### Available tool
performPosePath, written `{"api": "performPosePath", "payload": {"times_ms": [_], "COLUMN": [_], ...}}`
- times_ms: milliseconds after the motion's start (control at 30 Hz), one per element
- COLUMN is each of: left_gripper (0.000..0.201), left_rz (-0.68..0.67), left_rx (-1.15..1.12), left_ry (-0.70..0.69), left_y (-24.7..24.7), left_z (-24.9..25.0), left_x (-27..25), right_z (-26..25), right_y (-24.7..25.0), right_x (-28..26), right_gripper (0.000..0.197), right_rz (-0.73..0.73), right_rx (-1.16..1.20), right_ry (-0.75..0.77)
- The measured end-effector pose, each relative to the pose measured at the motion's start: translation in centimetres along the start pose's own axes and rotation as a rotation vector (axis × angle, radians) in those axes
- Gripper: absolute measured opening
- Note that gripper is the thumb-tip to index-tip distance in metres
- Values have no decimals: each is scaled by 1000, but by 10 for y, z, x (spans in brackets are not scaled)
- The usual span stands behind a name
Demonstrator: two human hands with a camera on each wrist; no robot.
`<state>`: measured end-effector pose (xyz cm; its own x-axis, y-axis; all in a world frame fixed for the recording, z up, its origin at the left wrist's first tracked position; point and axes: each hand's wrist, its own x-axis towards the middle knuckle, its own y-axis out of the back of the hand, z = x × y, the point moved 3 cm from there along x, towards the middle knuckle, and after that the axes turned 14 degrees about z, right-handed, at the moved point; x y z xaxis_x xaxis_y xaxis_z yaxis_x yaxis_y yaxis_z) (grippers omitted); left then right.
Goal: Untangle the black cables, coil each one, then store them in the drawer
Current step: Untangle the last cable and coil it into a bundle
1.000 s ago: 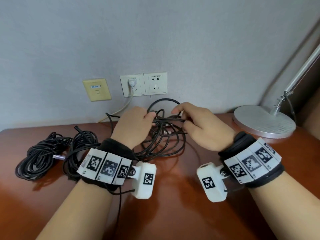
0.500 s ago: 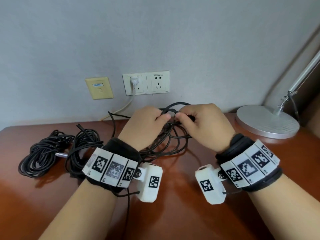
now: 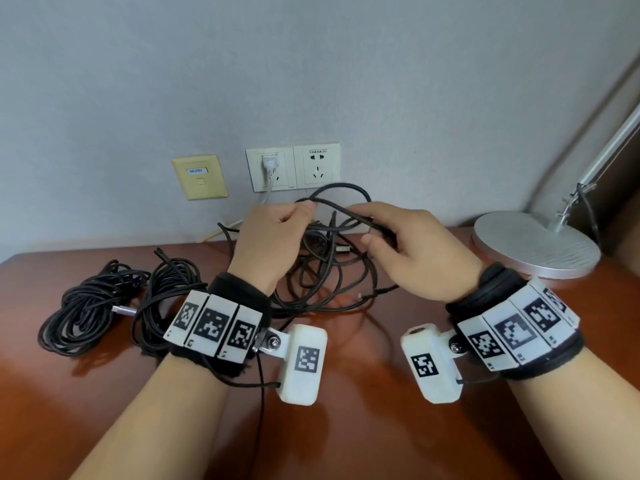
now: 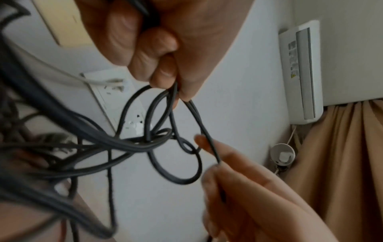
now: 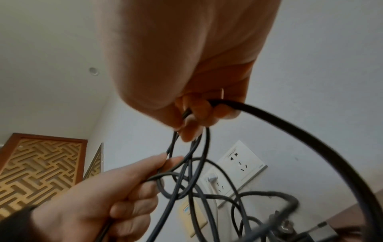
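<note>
— So where is the tangled black cable kept?
— It is held up over the brown desk, between both hands.
— How is it held?
— Strands are pinched by the left hand and the right hand (fingers curled).

Black cables, reddish-brown table, grey wall.
</note>
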<state>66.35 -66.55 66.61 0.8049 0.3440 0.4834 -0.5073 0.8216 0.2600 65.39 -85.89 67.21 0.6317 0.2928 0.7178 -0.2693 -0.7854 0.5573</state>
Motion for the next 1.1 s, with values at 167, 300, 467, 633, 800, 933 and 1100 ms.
{"api": "performPosePath", "payload": {"times_ms": [167, 300, 467, 633, 800, 933, 1100], "left_gripper": [29, 71, 30, 48, 60, 36, 22], "left_rz": [-4, -159, -48, 121, -119, -57, 29], "left_rx": [12, 24, -53, -57, 19, -9, -119], "left_ry": [-6, 26, 197, 197, 86, 154, 355], "left_y": [8, -15, -14, 10, -18, -18, 9], "left_z": [3, 7, 2, -7, 8, 9, 6], "left_x": [2, -13, -8, 7, -17, -14, 1], "right_z": [6, -5, -3, 11, -3, -3, 6], "right_y": [-1, -12, -9, 0, -16, -14, -6], "right_x": [2, -1, -1, 1, -1, -3, 0], "right_gripper": [36, 30, 19, 21, 26, 17, 14], "right_rz": [30, -29, -7, 106, 116, 69, 72], "right_rx": [-10, -37, -26, -102, -116, -31, -76], "right_ry": [-48, 53, 30, -35, 3, -64, -151]}}
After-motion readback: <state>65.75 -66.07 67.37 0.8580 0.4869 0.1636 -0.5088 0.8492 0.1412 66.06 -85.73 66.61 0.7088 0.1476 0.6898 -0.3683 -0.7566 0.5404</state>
